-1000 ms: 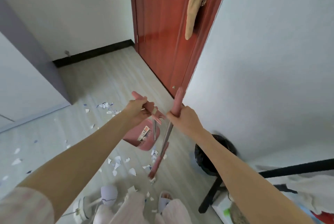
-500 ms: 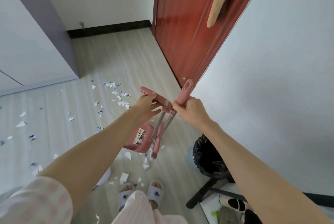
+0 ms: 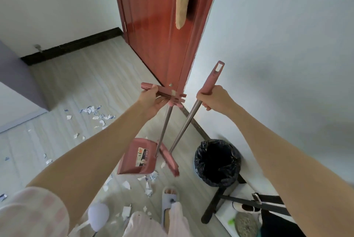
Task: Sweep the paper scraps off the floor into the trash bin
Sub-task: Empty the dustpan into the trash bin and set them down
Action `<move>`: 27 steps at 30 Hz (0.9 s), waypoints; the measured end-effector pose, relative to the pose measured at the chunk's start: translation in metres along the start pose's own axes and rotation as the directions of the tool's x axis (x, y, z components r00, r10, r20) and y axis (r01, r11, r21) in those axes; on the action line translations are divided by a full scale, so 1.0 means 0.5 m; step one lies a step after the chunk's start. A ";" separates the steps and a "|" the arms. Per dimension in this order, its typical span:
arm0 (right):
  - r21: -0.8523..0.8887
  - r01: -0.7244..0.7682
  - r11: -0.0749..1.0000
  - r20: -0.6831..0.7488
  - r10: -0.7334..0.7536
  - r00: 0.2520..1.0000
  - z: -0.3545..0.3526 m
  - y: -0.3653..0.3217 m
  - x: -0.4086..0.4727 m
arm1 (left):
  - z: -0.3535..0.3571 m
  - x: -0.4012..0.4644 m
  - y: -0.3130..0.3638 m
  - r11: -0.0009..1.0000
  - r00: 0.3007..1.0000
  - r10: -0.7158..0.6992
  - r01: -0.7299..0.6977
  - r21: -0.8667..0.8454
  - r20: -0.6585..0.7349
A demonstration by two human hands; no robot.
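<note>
You are at the very start: your left hand [image 3: 151, 101] is curled round the pink grip of the dustpan [image 3: 137, 157], and your right hand [image 3: 215, 100] is wrapped round the broom [image 3: 193, 114] handle just below its top. The 2 tools are apart, and the broom head hangs beside the pan's rear edge (whether either touches the floor is hard to tell). No scraps show in the pan. Scraps [image 3: 95, 115] lie in a cluster well ahead to your left, more sit near your slippers, and stray bits reach the left edge. The bin [image 3: 217, 162], black-lined, stands near the wall on your right. All the sweeping and the emptying look still to do.
</note>
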State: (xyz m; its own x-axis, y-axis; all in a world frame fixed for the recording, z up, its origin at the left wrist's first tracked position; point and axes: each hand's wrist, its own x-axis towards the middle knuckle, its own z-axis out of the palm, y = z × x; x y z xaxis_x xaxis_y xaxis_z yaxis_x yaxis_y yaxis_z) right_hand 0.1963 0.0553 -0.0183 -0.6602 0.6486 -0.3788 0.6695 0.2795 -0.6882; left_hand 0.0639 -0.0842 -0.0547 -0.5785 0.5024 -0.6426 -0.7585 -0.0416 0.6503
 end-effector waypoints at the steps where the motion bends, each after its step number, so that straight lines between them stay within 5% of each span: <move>1: 0.015 -0.035 0.999 -0.004 0.035 0.999 -0.010 0.018 0.020 | 0.016 0.014 -0.002 1.000 1.000 -0.005 0.005 0.013 -0.007; 6: -0.018 -0.196 0.980 0.016 0.196 0.980 -0.053 0.091 0.121 | 0.100 0.098 -0.012 0.995 0.991 -0.033 0.020 -0.095 -0.133; 13: 0.303 -0.343 0.889 -0.058 0.377 0.925 -0.111 0.230 0.220 | 0.168 0.204 -0.057 0.942 0.947 -0.158 0.060 -0.331 -0.279; 19: 0.674 -0.356 0.647 -0.092 0.552 0.829 -0.150 0.288 0.243 | 0.247 0.235 -0.090 0.871 0.967 -0.220 0.135 -0.473 -0.130; 27: 0.761 -0.361 0.539 -0.161 0.696 0.700 -0.169 0.350 0.257 | 0.276 0.292 -0.113 0.888 0.967 -0.253 0.217 -0.405 -0.035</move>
State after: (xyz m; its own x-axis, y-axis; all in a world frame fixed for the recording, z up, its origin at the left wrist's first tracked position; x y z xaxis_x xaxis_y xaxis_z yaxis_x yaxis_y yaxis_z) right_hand 0.2576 0.2476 -0.1352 0.0581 0.7623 -0.6446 0.3397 -0.6223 -0.7052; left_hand 0.0636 0.1105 -0.1292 -0.3782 0.4665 -0.7996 -0.9209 -0.2778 0.2735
